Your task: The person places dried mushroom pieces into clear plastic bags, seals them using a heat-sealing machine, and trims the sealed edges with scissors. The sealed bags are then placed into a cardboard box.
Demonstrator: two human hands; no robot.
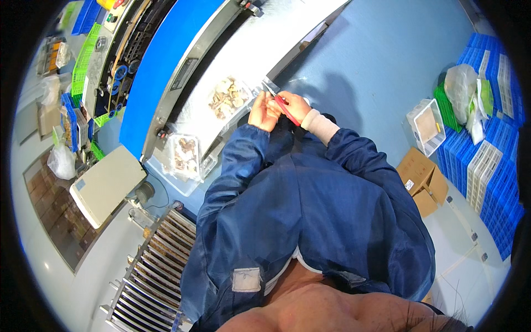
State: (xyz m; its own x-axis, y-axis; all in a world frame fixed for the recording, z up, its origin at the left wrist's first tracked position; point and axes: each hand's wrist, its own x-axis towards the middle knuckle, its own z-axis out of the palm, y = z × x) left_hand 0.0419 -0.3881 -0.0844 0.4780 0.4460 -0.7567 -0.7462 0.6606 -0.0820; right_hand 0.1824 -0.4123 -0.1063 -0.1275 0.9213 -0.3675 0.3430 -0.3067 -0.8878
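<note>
My right hand [295,107] grips a pair of red-handled scissors [286,112], with the metal blades pointing up and left. Close beside it, my left hand [262,114] is turned palm up with its fingers curled near the scissors. Whether a small piece sits between those fingers cannot be made out. Just left of the hands, a pile of pale and brown sliced pieces, seemingly dried mushrooms [226,98], lies at the edge of a white work surface [265,45]. A clear plastic tub [200,159] to the lower left holds more such pieces [186,153].
A machine with a blue belt [166,62] runs along the work surface's far side. A beige box-shaped unit [108,184] and a metal roller rack [153,265] stand at left. Stacked blue crates [468,166], a white basket [433,143] and a cardboard box [421,178] are at right.
</note>
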